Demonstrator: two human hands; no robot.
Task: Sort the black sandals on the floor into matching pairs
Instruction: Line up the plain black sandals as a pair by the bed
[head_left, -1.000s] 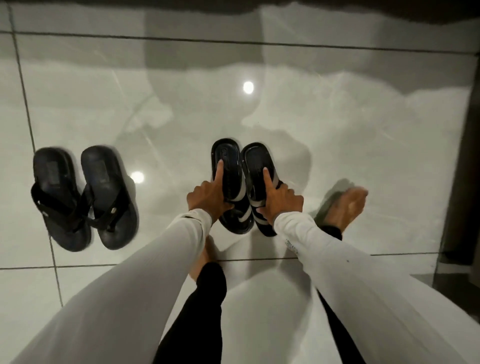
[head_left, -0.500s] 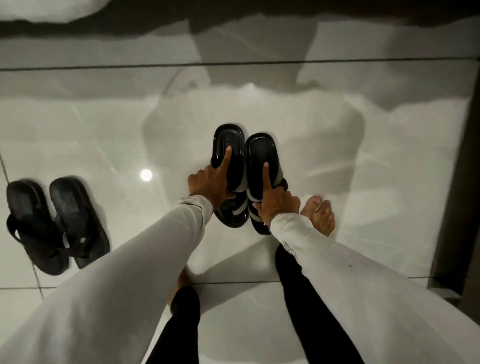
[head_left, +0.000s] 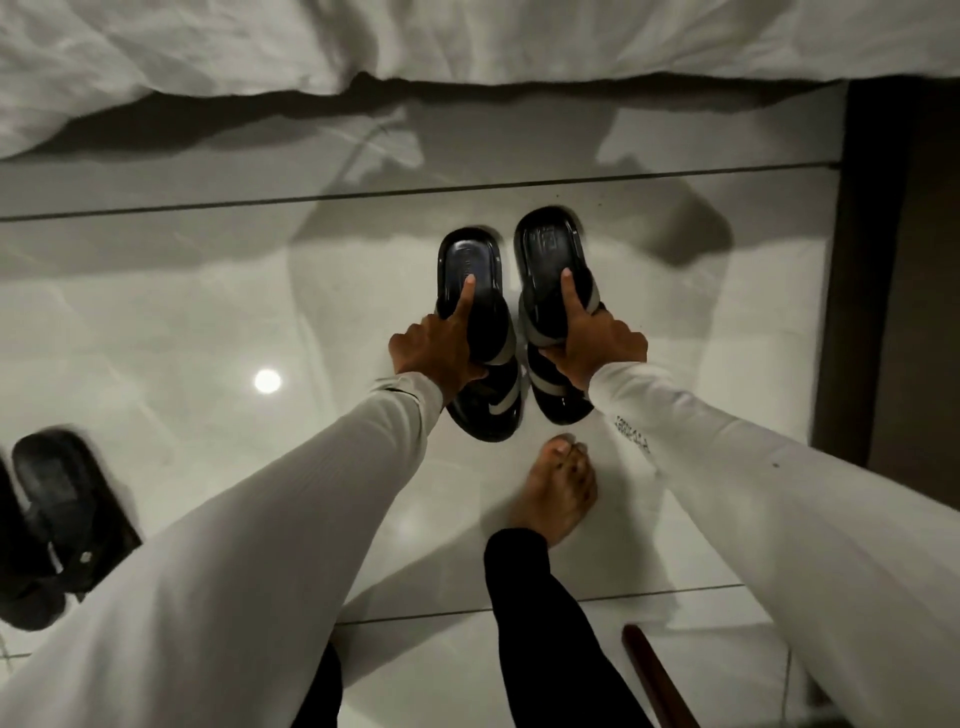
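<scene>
Two black sandals with grey straps are side by side in front of me. My left hand (head_left: 441, 348) grips the left striped sandal (head_left: 470, 260) by its strap, index finger stretched along the footbed. My right hand (head_left: 597, 338) holds the right striped sandal (head_left: 548, 244) the same way. A small gap separates the two sandals. Whether their soles touch the floor I cannot tell. A second pair of plain black strap sandals (head_left: 57, 514) lies on the floor at the far left, partly cut off by the frame edge and by my left sleeve.
Glossy white floor tiles (head_left: 208, 322) reflect a ceiling light. A bed with white bedding (head_left: 260, 47) runs across the top. A dark wooden panel (head_left: 893, 260) stands at the right. My bare foot (head_left: 561, 488) is just below the sandals. A brown stick-like object (head_left: 654, 675) is at lower right.
Both hands have carried the striped sandals forward and to the right, toward the bed, and the two sandals are now slightly apart. The plain pair has slid toward the left frame edge.
</scene>
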